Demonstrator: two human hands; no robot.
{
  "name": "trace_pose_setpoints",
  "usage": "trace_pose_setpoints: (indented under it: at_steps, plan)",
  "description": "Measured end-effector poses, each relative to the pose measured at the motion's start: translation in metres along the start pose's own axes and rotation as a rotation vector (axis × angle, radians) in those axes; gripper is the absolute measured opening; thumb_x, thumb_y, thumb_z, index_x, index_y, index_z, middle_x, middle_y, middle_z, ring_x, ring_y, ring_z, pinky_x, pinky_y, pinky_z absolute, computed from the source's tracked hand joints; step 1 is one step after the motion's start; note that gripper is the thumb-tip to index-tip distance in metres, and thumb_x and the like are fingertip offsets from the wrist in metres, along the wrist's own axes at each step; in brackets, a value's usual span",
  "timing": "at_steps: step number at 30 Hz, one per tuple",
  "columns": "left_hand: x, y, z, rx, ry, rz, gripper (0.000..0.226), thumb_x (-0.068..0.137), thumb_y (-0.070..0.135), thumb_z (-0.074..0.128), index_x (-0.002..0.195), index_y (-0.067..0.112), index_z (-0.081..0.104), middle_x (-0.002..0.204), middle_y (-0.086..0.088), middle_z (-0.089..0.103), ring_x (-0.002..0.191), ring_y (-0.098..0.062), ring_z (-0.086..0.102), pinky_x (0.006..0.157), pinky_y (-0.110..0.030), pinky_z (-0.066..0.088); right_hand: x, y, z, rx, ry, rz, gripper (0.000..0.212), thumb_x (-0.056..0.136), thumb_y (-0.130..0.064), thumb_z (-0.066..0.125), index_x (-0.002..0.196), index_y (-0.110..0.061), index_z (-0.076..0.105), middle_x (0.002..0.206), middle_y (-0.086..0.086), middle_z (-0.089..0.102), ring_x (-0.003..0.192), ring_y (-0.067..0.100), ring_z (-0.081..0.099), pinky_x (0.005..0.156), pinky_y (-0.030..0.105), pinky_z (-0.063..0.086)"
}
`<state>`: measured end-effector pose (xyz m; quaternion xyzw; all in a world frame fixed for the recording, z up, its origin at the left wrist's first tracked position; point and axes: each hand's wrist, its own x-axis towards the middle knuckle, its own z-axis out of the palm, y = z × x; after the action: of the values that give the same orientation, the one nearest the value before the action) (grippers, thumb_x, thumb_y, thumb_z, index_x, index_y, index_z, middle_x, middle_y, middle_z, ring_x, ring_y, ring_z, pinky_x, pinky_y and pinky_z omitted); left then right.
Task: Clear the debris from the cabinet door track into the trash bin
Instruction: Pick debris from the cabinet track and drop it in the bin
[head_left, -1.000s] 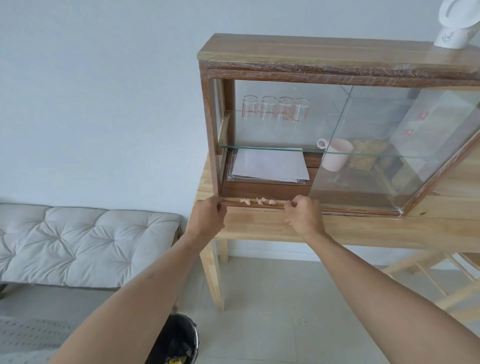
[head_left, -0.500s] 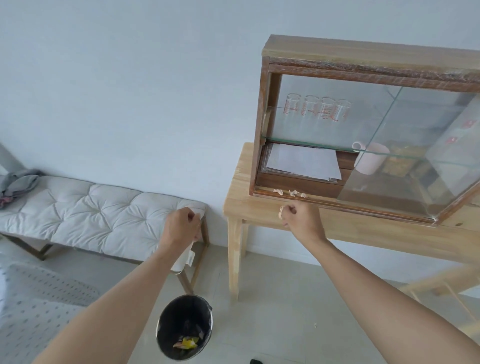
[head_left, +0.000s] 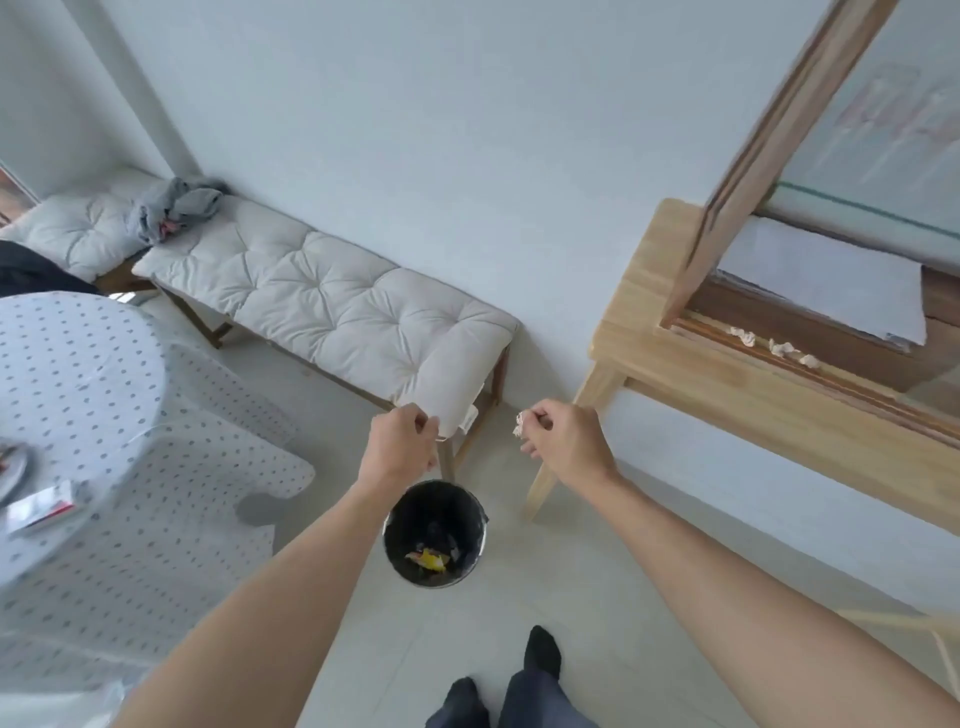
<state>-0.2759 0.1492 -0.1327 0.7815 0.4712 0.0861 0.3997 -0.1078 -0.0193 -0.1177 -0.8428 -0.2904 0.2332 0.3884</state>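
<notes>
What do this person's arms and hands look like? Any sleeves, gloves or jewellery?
Both arms are bare all the way to the picture's edge: no sleeves show. The left hand and right hand wear no gloves, and no rings, watch or bracelets are visible.

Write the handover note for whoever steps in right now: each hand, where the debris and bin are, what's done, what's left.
Right hand: pinched shut on a scrap of debris, beside and above the trash bin, not yet dropped.
Left hand: closed above the bin; whether it holds anything cannot be told.
Bin: on the floor between the arms, some rubbish already inside.
Cabinet door track: about three pale scraps lie in it.
Left: drop the held scrap into the bin, then pick out the remaining scraps.
</notes>
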Motion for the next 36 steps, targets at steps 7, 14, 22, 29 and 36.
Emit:
trace_pose_setpoints:
  at_steps: [7,14,22,29,36]
  plan:
    - [0.015,-0.101,0.041,-0.064,-0.021,-0.201,0.024,0.107,0.025,0.056,0.089,0.013,0.068,0.067,-0.009,0.078,0.050,-0.010,0.076,0.055,-0.029,0.065,0.031,0.046,0.108,-0.151,-0.231,-0.015,0.027,0.099,-0.026,0.062,0.074,-0.019,0.068,0.059,-0.001,0.073,0.050,-0.003,0.071,0.054,0.031,0.062]
    - [0.038,-0.198,0.116,-0.097,-0.080,-0.390,0.021,0.105,0.025,0.060,0.109,0.010,0.075,0.082,-0.012,0.080,0.060,-0.018,0.079,0.065,-0.039,0.069,0.057,0.108,0.209,-0.315,-0.450,0.040,0.024,0.102,-0.025,0.058,0.086,-0.012,0.071,0.070,0.004,0.078,0.067,0.012,0.079,0.069,0.040,0.065]
    - [0.038,-0.230,0.134,-0.048,-0.222,-0.496,0.048,0.107,0.025,0.055,0.153,0.015,0.050,0.132,-0.019,0.069,0.107,-0.040,0.074,0.091,-0.055,0.066,0.066,0.135,0.231,-0.530,-0.594,0.043,0.036,0.101,-0.025,0.061,0.136,-0.018,0.064,0.124,0.002,0.076,0.116,0.032,0.068,0.097,0.043,0.055]
    - [0.036,-0.192,0.098,0.015,-0.207,-0.432,0.045,0.109,0.027,0.053,0.151,0.012,0.052,0.137,-0.017,0.068,0.105,-0.037,0.076,0.091,-0.054,0.066,0.066,0.112,0.195,-0.506,-0.523,0.051,0.038,0.102,-0.032,0.059,0.137,-0.020,0.063,0.127,-0.001,0.075,0.118,0.028,0.068,0.093,0.037,0.053]
    - [0.029,-0.108,0.041,0.125,-0.190,-0.213,0.047,0.108,0.026,0.053,0.153,0.013,0.048,0.140,-0.016,0.067,0.115,-0.035,0.073,0.097,-0.042,0.063,0.049,0.056,0.120,-0.443,-0.351,0.017,0.037,0.101,-0.036,0.057,0.135,-0.022,0.064,0.127,-0.003,0.075,0.118,0.026,0.068,0.091,0.038,0.052]
